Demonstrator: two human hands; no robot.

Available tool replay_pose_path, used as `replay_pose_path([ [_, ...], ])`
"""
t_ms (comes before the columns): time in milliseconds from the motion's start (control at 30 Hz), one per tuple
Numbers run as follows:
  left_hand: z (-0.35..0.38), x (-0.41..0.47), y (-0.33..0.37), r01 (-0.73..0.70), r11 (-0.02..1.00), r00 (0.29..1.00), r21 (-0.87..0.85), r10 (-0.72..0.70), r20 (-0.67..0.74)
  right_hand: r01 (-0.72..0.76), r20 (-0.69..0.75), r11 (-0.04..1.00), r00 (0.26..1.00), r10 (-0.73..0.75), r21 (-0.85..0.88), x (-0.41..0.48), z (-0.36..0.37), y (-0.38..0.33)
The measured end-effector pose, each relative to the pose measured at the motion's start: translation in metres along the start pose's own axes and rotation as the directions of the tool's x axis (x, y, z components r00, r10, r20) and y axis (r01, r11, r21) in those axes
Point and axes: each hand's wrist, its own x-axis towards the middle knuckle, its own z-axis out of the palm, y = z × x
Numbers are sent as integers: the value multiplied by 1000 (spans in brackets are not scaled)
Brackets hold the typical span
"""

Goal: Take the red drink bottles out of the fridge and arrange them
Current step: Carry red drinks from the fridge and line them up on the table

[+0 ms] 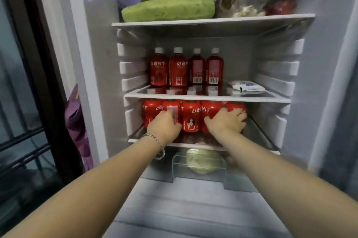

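Red drink bottles all inside the fridge: five in a tight row on the lower shelf (pixel 259 135), four more (pixel 178 69) upright on the middle shelf (pixel 207 98), left-of-centre, white caps on. Left hand (pixel 164 127) is wrapped round the second bottle from the left (pixel 172 106), fingers curled over its front and thumb on its right side. Right hand (pixel 227 121) grips the rightmost bottle (pixel 235 105), fingers round the far side, thumb tucked into the gap beside its neighbour. Both look like closed grasps, though how far the fingers reach behind can't be seen. Neither bottle looks lifted; bases hidden by the hands. Step judged: first grab, nothing out yet, so the task is near its start. Next move likely needs a straight pull toward the person, keeping low enough that the caps clear the middle shelf rim, and not dragging the touching neighbours over, especially the centre bottle (pixel 190 117) between the two hands. Elsewhere: white packet (pixel 246 85) right of the upper four, green gourd (pixel 168 8) and bagged food on the top shelf (pixel 213 19), cabbage (pixel 201 161) in the drawer below, bracelet (pixel 155 138) on the left wrist
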Motion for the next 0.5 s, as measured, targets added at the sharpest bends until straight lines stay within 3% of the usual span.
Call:
replay_pose_path([
  [233, 48, 37, 4, -115, 993, 993, -25, 115, 8, 34, -28, 998, 999, -32, 53, 43, 42, 9],
  [367, 54, 45, 2, -115, 991, 993, -64, 115, -3, -12, -43, 984, 999, 20, 179, 52, 45, 8],
  [500, 53, 48, 4, -100, 986, 995, -135, 96, -37, 25, -68, 985, 998, -14, 173, 51, 38, 11],
])
